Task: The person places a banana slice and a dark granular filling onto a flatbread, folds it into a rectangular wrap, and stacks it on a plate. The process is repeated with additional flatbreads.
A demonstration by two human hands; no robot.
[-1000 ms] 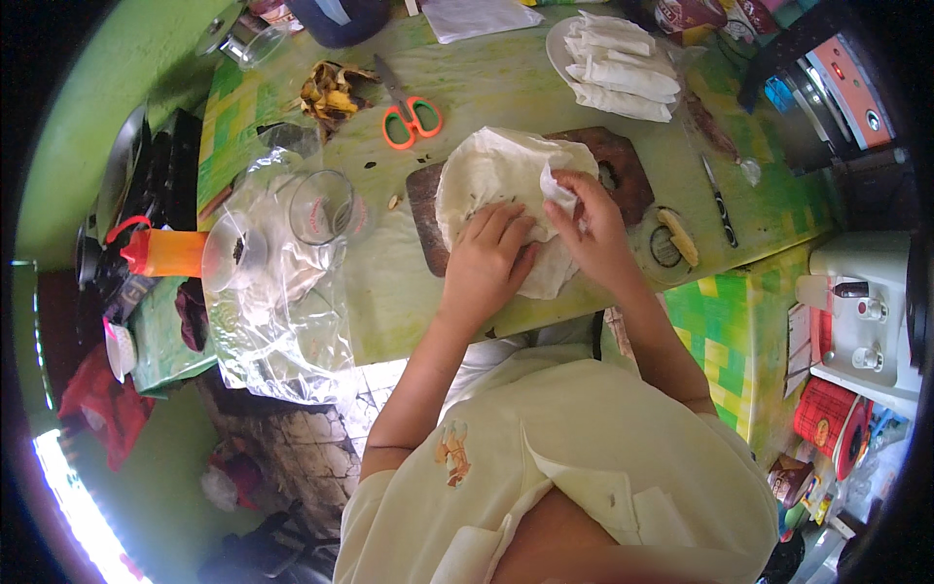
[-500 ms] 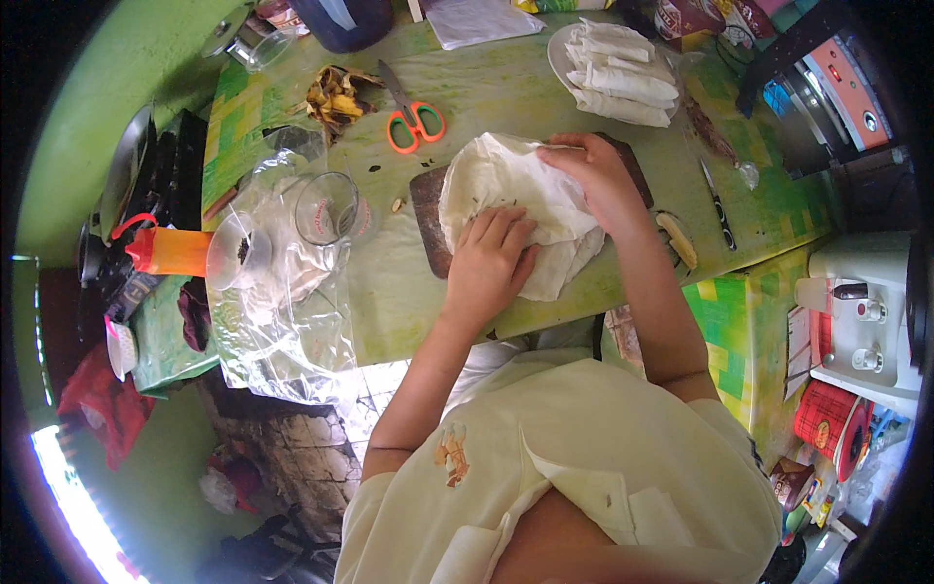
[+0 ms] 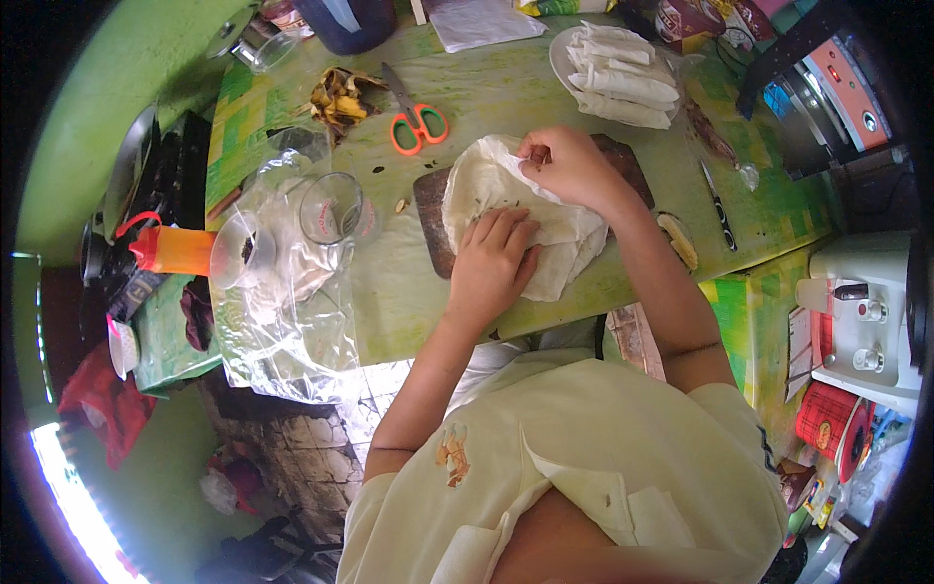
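A thin, pale spring roll wrapper (image 3: 469, 180) lies on a dark wooden board (image 3: 432, 229), with small dark bits on it and other sheets apparently beneath. My left hand (image 3: 493, 258) rests on its near part, fingers spread and lying over the surface. At the far right edge, my right hand (image 3: 569, 167) pinches the wrapper and holds that edge up and folded inward. What lies under the left fingers is hidden. Right of the board are a piece of banana (image 3: 677, 239) and a knife (image 3: 718, 204).
A plate (image 3: 561, 58) of white rolls (image 3: 628, 83) stands at the far right. Orange-handled scissors (image 3: 418, 128) and banana peel (image 3: 341, 99) lie beyond the board. At left are a glass (image 3: 329, 207), a small bowl (image 3: 238, 273) and clear plastic bag (image 3: 311, 365).
My right hand has shifted left and closed into a pinch, drawing the wrapper's far right edge inward. The left hand stays almost where it was.
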